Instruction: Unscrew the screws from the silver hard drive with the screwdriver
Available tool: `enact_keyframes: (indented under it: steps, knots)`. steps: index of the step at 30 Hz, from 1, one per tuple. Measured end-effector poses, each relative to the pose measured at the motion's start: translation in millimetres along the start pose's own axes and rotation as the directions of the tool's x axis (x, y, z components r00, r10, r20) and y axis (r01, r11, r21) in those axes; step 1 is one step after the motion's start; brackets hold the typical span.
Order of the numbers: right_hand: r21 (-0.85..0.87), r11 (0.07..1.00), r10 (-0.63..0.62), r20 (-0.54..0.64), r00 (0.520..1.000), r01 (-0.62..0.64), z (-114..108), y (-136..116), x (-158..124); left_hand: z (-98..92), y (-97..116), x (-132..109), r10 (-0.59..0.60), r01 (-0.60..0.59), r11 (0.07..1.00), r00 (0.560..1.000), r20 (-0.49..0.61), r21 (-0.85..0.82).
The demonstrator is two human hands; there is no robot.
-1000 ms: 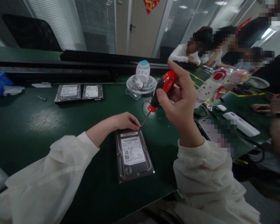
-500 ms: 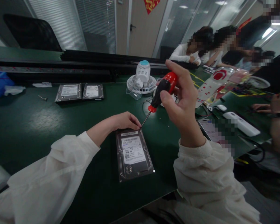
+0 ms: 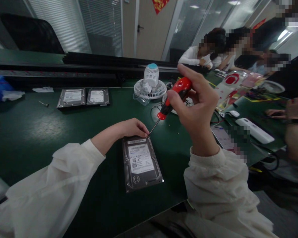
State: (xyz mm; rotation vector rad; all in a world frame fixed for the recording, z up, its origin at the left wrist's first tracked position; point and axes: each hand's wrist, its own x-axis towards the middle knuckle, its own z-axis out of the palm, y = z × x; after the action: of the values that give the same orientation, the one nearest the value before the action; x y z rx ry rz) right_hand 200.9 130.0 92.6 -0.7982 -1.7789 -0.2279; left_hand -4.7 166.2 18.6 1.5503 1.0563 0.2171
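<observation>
A hard drive [image 3: 141, 165] with a white label lies flat on the green table. My right hand [image 3: 200, 100] grips a red and black screwdriver [image 3: 169, 100] by its handle, thumb and fingers around it. The screwdriver slants down to the left, its tip at the drive's far right corner. At that same corner, the fingertips of my left hand [image 3: 132, 128] are pinched together beside the tip. Whatever lies between them is too small to make out.
Two more hard drives [image 3: 72, 97] sit side by side at the back left, near a small screw-like metal piece [image 3: 44, 103]. A white fan [image 3: 151, 82] stands behind my hands. To the right are a phone [image 3: 223, 137], a white power bank [image 3: 254, 130] and another person's arm [image 3: 296, 132].
My right hand has turned a little around the screwdriver handle, its thumb shifting. The tip stays at the drive's corner. My left hand keeps its pinch there.
</observation>
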Motion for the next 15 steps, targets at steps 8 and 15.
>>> enact_keyframes:
  steps: [8,15]
  knots:
    - [0.026,1.0,0.012,0.002,1.0,-0.012,0.0,3.8,0.3,-0.3,-0.4,1.3,-0.016,0.016,1.0,1.0,-0.001,-0.001]
    - [0.107,0.993,-0.066,0.067,0.996,0.058,-3.4,2.0,2.3,0.4,-0.3,1.8,-0.02,0.02,1.0,1.0,-0.009,-0.003]
